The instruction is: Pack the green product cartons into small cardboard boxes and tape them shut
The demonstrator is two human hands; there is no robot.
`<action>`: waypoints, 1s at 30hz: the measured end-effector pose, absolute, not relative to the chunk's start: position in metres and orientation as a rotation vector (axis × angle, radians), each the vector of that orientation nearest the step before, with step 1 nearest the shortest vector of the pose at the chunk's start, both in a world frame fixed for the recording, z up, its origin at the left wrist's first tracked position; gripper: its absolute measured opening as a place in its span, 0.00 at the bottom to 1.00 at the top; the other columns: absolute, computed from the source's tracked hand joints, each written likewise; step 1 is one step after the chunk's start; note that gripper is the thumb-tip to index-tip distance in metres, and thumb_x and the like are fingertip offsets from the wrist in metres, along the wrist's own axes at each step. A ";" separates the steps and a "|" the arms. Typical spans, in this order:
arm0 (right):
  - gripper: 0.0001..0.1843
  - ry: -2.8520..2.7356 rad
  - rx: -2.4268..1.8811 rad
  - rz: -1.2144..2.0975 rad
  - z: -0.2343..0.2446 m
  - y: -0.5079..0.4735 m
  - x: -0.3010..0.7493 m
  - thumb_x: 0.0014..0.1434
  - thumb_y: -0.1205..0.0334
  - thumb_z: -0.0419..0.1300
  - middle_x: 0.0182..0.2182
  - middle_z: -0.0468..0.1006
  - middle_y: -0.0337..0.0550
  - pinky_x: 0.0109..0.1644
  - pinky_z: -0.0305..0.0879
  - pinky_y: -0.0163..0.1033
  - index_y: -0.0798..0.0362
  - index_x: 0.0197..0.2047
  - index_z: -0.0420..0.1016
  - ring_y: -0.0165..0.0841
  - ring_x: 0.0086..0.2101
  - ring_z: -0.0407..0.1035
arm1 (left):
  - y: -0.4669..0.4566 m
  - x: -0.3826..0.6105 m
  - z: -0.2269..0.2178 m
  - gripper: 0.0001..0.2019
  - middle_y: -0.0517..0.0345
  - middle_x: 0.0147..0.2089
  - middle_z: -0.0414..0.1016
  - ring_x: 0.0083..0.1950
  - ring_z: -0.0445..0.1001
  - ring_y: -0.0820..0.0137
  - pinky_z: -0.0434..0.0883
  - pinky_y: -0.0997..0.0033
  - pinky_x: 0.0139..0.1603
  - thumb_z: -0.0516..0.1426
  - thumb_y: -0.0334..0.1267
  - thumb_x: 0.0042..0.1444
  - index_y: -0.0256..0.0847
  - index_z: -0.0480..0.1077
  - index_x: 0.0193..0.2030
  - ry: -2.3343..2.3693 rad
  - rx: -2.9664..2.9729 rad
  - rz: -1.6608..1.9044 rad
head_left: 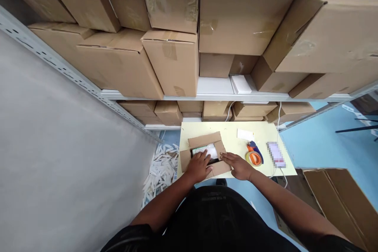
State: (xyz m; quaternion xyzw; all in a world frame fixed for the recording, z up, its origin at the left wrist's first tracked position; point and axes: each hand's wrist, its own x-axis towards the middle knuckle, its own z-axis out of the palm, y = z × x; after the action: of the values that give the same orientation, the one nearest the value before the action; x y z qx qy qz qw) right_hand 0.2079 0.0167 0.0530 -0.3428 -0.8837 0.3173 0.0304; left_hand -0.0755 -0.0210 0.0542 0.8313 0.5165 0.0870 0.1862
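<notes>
I have both bare hands at the box, which sits flaps-out near the front left of the pale table. My left hand lies over its opening, fingers modestly spread and resting on the white pack inside. My right hand reaches in from the other side, fingers stretched out flat against the right-hand flap; from here I cannot tell where its thumb presses.

To the right of that hand I see the tape dispenser, orange and blue, with a white card behind it and a phone farther right. Cartons fill the shelf above. White paper strips cover the floor left of the table, and a big carton lies on the right.
</notes>
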 end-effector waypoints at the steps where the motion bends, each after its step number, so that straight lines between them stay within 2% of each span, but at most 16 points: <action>1: 0.53 -2.792 -1.032 0.970 0.053 0.022 0.211 0.44 0.73 0.55 0.74 0.53 0.46 0.73 0.48 0.57 0.50 0.75 0.54 0.45 0.71 0.51 | -0.023 -0.076 0.057 0.27 0.41 0.74 0.59 0.70 0.62 0.51 0.58 0.45 0.70 0.56 0.49 0.65 0.40 0.65 0.67 1.436 2.337 0.265; 5: 0.55 -2.915 -0.884 0.970 0.051 0.037 0.216 0.45 0.71 0.57 0.75 0.49 0.44 0.74 0.46 0.57 0.48 0.77 0.48 0.46 0.71 0.49 | -0.041 -0.085 0.070 0.21 0.42 0.71 0.62 0.74 0.57 0.52 0.52 0.41 0.74 0.55 0.42 0.65 0.41 0.67 0.64 1.550 2.260 0.470; 8: 0.54 -2.914 -0.813 0.990 0.046 0.040 0.218 0.47 0.70 0.58 0.75 0.48 0.43 0.74 0.46 0.57 0.47 0.77 0.48 0.47 0.70 0.51 | -0.061 -0.097 0.073 0.26 0.39 0.72 0.60 0.76 0.53 0.49 0.52 0.39 0.74 0.56 0.42 0.63 0.40 0.62 0.67 2.019 1.861 0.754; 10: 0.54 -2.908 -0.812 0.982 0.043 0.040 0.220 0.47 0.69 0.58 0.75 0.48 0.43 0.73 0.47 0.58 0.46 0.77 0.49 0.48 0.70 0.51 | -0.070 -0.103 0.071 0.30 0.38 0.70 0.62 0.73 0.59 0.51 0.60 0.40 0.70 0.54 0.43 0.64 0.39 0.55 0.71 2.189 1.458 0.870; 12: 0.53 -2.909 -0.819 0.966 0.041 0.040 0.222 0.48 0.68 0.59 0.75 0.49 0.42 0.73 0.48 0.57 0.46 0.77 0.49 0.49 0.70 0.51 | -0.076 -0.104 0.069 0.30 0.40 0.67 0.68 0.67 0.68 0.55 0.68 0.45 0.65 0.50 0.43 0.67 0.40 0.50 0.73 2.117 1.202 0.897; 14: 0.52 -2.916 -0.815 0.948 0.039 0.040 0.223 0.49 0.68 0.59 0.75 0.49 0.41 0.73 0.49 0.57 0.46 0.77 0.49 0.49 0.70 0.51 | -0.077 -0.100 0.069 0.29 0.43 0.65 0.70 0.65 0.71 0.59 0.69 0.50 0.65 0.49 0.42 0.68 0.42 0.49 0.74 1.972 1.188 0.870; 16: 0.52 -2.924 -0.804 0.930 0.038 0.041 0.223 0.50 0.69 0.59 0.75 0.50 0.41 0.72 0.50 0.57 0.45 0.77 0.49 0.49 0.69 0.52 | -0.076 -0.093 0.071 0.30 0.44 0.69 0.68 0.69 0.67 0.59 0.65 0.50 0.69 0.51 0.41 0.66 0.43 0.51 0.74 1.858 1.386 0.798; 20: 0.50 -2.944 -0.781 0.877 0.036 0.042 0.223 0.53 0.69 0.59 0.75 0.51 0.43 0.72 0.51 0.57 0.45 0.77 0.49 0.48 0.69 0.53 | -0.070 -0.091 0.077 0.29 0.45 0.70 0.67 0.75 0.57 0.56 0.56 0.45 0.75 0.54 0.30 0.56 0.40 0.65 0.67 1.580 1.926 0.493; 22: 0.48 -2.940 -0.726 0.890 0.038 0.042 0.225 0.56 0.65 0.60 0.74 0.51 0.44 0.72 0.50 0.57 0.45 0.77 0.47 0.48 0.69 0.54 | -0.068 -0.101 0.077 0.34 0.46 0.71 0.66 0.76 0.55 0.56 0.56 0.45 0.75 0.55 0.26 0.50 0.40 0.67 0.66 1.465 2.027 0.390; 24: 0.45 -2.899 -0.700 0.938 0.042 0.040 0.227 0.60 0.59 0.60 0.73 0.55 0.46 0.72 0.52 0.56 0.46 0.77 0.47 0.47 0.68 0.56 | -0.065 -0.114 0.076 0.39 0.48 0.73 0.61 0.77 0.54 0.57 0.57 0.47 0.75 0.55 0.24 0.46 0.42 0.64 0.69 1.407 1.992 0.369; 26: 0.39 -2.795 -0.790 0.985 0.047 0.037 0.226 0.66 0.56 0.56 0.71 0.61 0.49 0.70 0.56 0.55 0.46 0.77 0.48 0.45 0.66 0.60 | -0.061 -0.125 0.073 0.41 0.50 0.74 0.60 0.76 0.56 0.58 0.58 0.48 0.75 0.55 0.24 0.45 0.46 0.62 0.70 1.396 1.864 0.410; 28: 0.32 -2.635 -0.958 1.004 0.049 0.033 0.219 0.69 0.55 0.51 0.67 0.66 0.51 0.67 0.62 0.52 0.47 0.74 0.53 0.44 0.64 0.63 | -0.055 -0.131 0.070 0.39 0.52 0.71 0.65 0.73 0.62 0.58 0.60 0.49 0.73 0.53 0.24 0.45 0.47 0.64 0.68 1.401 1.670 0.513; 30: 0.27 -2.449 -1.158 1.001 0.047 0.031 0.208 0.70 0.54 0.49 0.63 0.69 0.52 0.62 0.68 0.50 0.48 0.70 0.59 0.43 0.57 0.71 | -0.048 -0.133 0.067 0.37 0.52 0.65 0.72 0.67 0.70 0.59 0.67 0.51 0.68 0.52 0.24 0.46 0.46 0.65 0.66 1.387 1.447 0.632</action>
State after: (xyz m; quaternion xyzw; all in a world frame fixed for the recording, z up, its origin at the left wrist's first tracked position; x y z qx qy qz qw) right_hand 0.2077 0.0308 0.0473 -0.3979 -0.8411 0.3440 0.1265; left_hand -0.1333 -0.0477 0.0669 0.5974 0.5726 0.2611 0.4970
